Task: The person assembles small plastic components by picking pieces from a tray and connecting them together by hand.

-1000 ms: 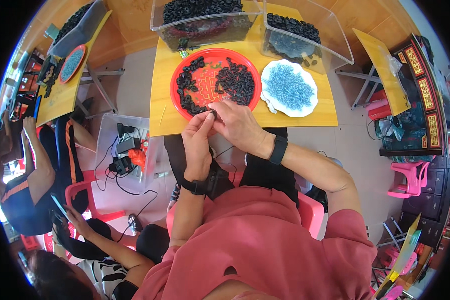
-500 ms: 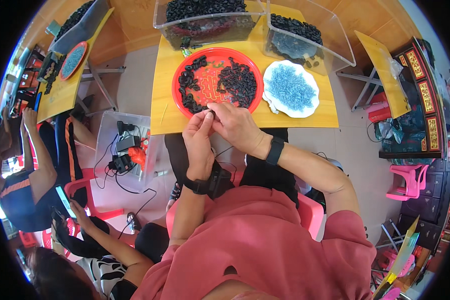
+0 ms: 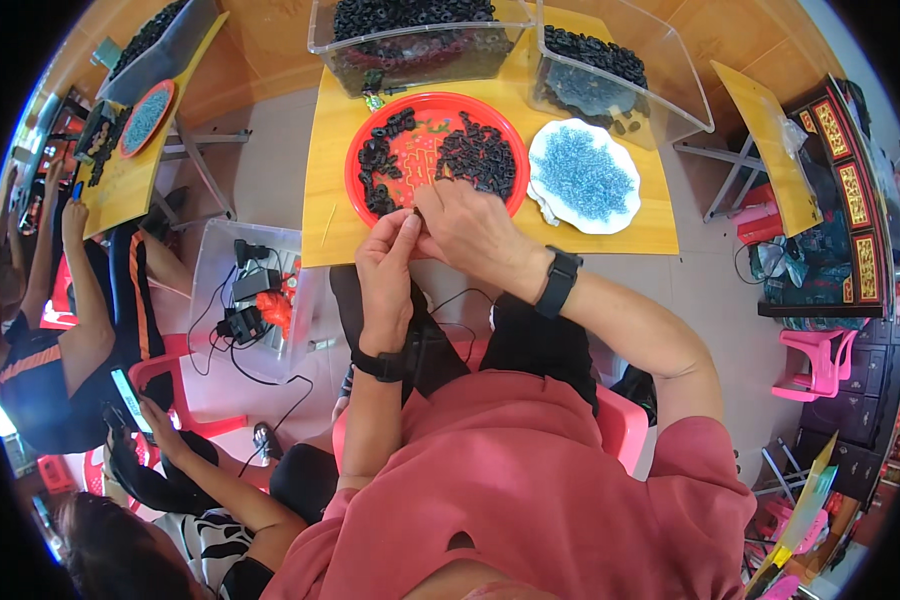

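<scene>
Your left hand [image 3: 385, 260] pinches a small black piece [image 3: 416, 211] at its fingertips, above the near rim of the round red tray [image 3: 354, 175]; your right hand [image 3: 478, 235] curls beside it, its grip unclear.

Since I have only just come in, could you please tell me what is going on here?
At the near edge of a round red tray, a person's left hand seems to pinch a small black piece, with the right hand meeting it there, its exact grip hidden. Black pieces lie in a left heap and a right heap on the tray. To its right, a white scalloped plate holds small bluish pieces. Clear plastic bins of black pieces stand behind, all on a yellow table.
</scene>
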{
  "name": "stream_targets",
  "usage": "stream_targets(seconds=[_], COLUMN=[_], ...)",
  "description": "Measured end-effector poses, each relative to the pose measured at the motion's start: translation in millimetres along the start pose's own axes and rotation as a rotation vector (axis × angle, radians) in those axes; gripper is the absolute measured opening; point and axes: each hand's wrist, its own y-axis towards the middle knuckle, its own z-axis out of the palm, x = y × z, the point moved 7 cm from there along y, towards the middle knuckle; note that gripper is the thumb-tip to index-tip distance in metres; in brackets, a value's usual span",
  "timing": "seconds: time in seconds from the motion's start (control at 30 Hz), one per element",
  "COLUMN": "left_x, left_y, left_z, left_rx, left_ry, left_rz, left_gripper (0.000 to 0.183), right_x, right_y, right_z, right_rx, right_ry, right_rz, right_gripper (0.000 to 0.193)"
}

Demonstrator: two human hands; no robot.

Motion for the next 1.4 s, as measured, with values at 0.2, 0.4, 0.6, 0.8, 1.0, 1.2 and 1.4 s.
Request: stream_targets(seconds=[0.2,0.4,0.6,0.8,1.0,1.2,1.4], left_x=[-1,2,6,8,2,-16,-12], left_y=[-2,-3,-3,-3,-8,-12,-12], left_z=[5,5,7,12,25,31,29], left_rx=[-0.038,-0.012,-0.003,0.125,0.188,0.166,0.163], left_ry=[0.015,0.055,-0.017,-0.028,-0.013,0.082,0.090], left_rz=[0.000,-0.009,-0.058,-0.082,-0.062,0.070,0.038], left_gripper=[0.016,0.016,0.018,0.018,0.021,0.028,0.024], right_x=[-3,-1,-13,-25,-28,-30,-31], right_y=[3,-1,5,8,9,6,5], right_z=[13,11,-4,-3,-12,-18,-18], right_rx=[0.270,0.215,0.317,0.528,0.548,0.547,0.522], right_ry=[-0.152,-0.149,0.145,0.509,0.511,0.448,0.474], right_rz=[-0.110,-0.127,-0.027,0.086,0.163,0.177,0.181], right_gripper=[0.033,0.028,0.025,0.016,0.017,0.017,0.017])
